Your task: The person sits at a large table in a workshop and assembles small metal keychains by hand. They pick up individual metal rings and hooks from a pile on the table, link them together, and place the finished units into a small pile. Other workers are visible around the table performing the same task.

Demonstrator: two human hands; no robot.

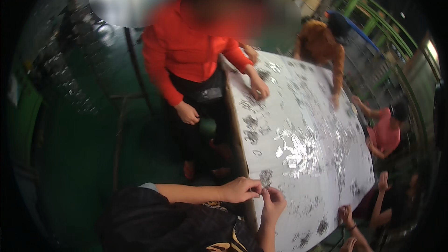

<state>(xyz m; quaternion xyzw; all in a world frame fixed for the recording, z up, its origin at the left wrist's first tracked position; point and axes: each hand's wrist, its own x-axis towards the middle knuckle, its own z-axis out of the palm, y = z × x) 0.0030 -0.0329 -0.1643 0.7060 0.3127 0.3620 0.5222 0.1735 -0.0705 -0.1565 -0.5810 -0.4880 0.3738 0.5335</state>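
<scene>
My left hand (pixel 240 190) and my right hand (pixel 274 201) meet over the near left edge of a white-topped table (pixel 273 158). Thumbs and fingers of both are closed in a pinch, fingertips almost touching. Whatever is between them is too small to make out. Just beyond my fingers lies a small heap of dark curved pieces (pixel 266 177). More heaps of dark pieces (pixel 251 128) run up the left side of the tabletop, and shiny silvery strips or pieces (pixel 298 154) cover its middle.
Across the left edge a person in a red jacket (pixel 196 46) reaches over the table. Another in orange-brown (pixel 322 46) leans in at the far end. A person in pink (pixel 385 133) and other people's hands (pixel 346 215) line the right side. Dark green floor (pixel 84 158) lies left.
</scene>
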